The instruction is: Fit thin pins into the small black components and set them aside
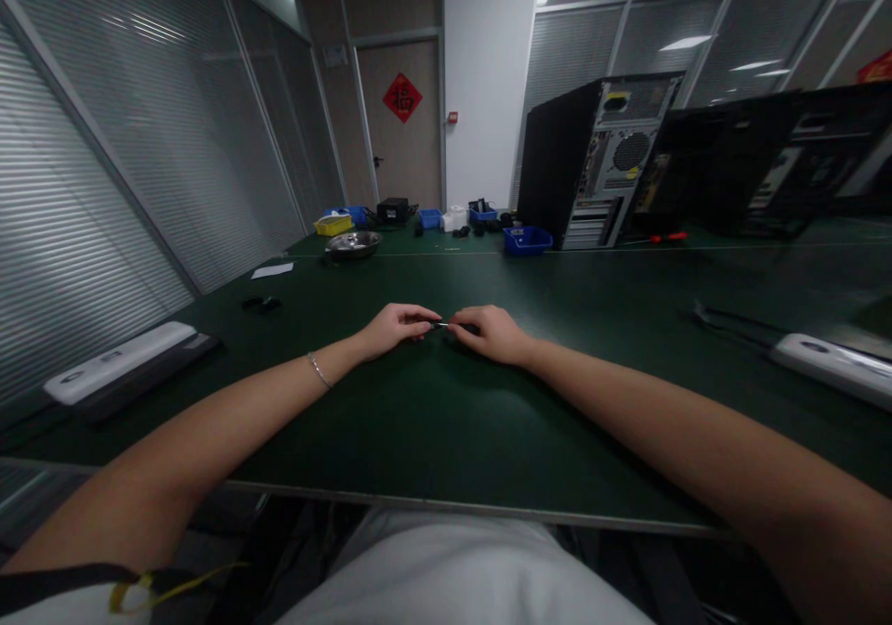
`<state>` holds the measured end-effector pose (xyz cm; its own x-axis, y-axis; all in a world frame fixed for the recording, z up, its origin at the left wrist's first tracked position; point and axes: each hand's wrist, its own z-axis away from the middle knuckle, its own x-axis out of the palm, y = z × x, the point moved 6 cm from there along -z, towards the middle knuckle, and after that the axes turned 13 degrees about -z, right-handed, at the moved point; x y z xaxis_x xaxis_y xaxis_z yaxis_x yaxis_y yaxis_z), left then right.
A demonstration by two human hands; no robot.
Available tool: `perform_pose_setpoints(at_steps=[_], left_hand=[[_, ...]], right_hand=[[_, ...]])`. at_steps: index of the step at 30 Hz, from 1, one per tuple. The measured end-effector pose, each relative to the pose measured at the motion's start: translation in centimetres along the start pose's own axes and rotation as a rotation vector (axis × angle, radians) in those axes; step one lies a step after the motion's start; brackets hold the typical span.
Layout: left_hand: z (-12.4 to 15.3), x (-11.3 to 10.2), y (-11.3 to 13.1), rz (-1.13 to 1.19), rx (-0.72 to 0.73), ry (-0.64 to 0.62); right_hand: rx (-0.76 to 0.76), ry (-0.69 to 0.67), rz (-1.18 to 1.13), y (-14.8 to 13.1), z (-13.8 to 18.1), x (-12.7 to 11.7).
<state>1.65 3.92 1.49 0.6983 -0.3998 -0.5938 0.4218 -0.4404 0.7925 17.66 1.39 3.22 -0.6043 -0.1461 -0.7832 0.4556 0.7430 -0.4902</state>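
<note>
Over the middle of the green table (432, 421), both hands pinch a small thin piece (442, 325) that is dark with a bright, silvery middle. Its kind is too small to make out. My left hand (394, 330), with a chain bracelet (319, 370) near its wrist, closes thumb and fingers on the piece's left end. From the other side my right hand (491, 332) is closed on its right end, fingers curled over it. The fingertips of the two hands are a short gap apart, and the fingers hide most of the piece.
White-topped devices lie at the left (125, 360) and right (836, 365). Small black items (261, 304) and white paper (273, 270) are farther left. A metal bowl (353, 243), a blue bin (528, 240) and computer towers (592, 161) stand at the back. The table's front edge (432, 504) is near my lap.
</note>
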Motion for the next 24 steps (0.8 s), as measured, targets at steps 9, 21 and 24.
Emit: perform_pose_setpoints(at_steps=[9, 21, 24], left_hand=[[-0.1, 0.1, -0.3, 0.035, -0.011, -0.031], [0.1, 0.5, 0.3, 0.07, 0.012, -0.104], [0.2, 0.6, 0.5, 0.075, 0.017, -0.113]], right_hand=[[-0.001, -0.01, -0.023, 0.0, 0.0, 0.0], [-0.067, -0.063, -0.05, -0.7, 0.1, 0.3], [-0.078, -0.069, -0.043, -1.1, 0.1, 0.4]])
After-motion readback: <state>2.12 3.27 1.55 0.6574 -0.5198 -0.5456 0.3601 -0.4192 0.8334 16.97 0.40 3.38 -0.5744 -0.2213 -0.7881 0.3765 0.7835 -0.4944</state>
